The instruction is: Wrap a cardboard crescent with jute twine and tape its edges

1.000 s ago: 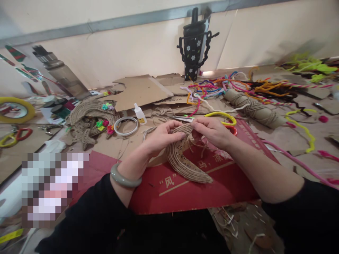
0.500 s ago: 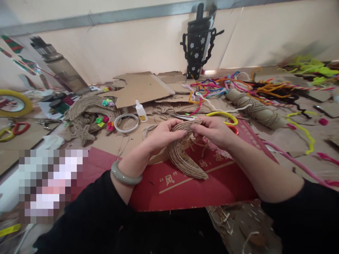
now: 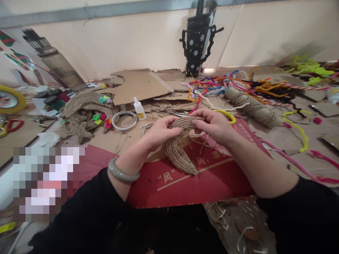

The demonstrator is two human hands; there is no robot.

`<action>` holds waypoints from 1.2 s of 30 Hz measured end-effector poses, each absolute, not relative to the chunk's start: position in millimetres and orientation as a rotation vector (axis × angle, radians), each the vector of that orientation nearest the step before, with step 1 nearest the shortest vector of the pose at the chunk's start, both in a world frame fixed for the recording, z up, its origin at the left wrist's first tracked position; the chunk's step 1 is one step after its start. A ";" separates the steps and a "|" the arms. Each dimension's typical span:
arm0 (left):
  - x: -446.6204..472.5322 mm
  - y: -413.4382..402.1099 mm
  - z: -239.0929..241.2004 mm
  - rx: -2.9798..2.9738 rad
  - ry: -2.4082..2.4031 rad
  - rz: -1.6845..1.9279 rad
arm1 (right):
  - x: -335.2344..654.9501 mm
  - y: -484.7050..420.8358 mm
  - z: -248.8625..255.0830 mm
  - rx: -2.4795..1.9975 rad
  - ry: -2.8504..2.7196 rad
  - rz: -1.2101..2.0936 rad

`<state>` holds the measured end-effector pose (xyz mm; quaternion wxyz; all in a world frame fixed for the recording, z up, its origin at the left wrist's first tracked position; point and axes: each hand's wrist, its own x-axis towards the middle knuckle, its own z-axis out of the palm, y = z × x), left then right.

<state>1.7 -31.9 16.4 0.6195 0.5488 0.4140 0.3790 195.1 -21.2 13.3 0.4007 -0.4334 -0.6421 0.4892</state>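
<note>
Between my hands is a crescent (image 3: pixel 176 155) of cardboard covered in rows of brown twine, its lower tip over a red cardboard sheet (image 3: pixel 185 190). My left hand (image 3: pixel 162 135) grips its upper left side, thumb on the near face and fingers behind. My right hand (image 3: pixel 214 127) pinches the upper right end, fingers closed along the twine rows. Part of the inner cardboard face with printing shows along the curve. Behind my hands lie yellow-handled scissors (image 3: pixel 226 115), partly hidden. A white glue bottle (image 3: pixel 139 109) stands to the left, beside a pale ring (image 3: pixel 124 121).
Another twine crescent (image 3: pixel 79 102) with bright flowers and a twine star (image 3: pixel 79 129) lie at left. A twine roll (image 3: pixel 254 108) and colourful pipe cleaners (image 3: pixel 238 83) are at right. A black flowered tumbler (image 3: pixel 194 46) stands by the wall. Scraps (image 3: pixel 241 222) lie below the table edge.
The crescent has turned slightly in my hands, its lower tip shifting left. My right fingers have spread further over its upper end. The whole view has shifted a little.
</note>
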 end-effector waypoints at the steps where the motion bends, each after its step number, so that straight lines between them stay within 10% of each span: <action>1: 1.4 -31.0 15.3 1.272 0.967 0.893 | 195.3 -21.0 12.7 -1.101 -1.626 1.249; 36: -1.1 -25.4 10.8 1.383 1.056 0.935 | 198.5 -16.8 8.0 -1.114 -1.639 1.111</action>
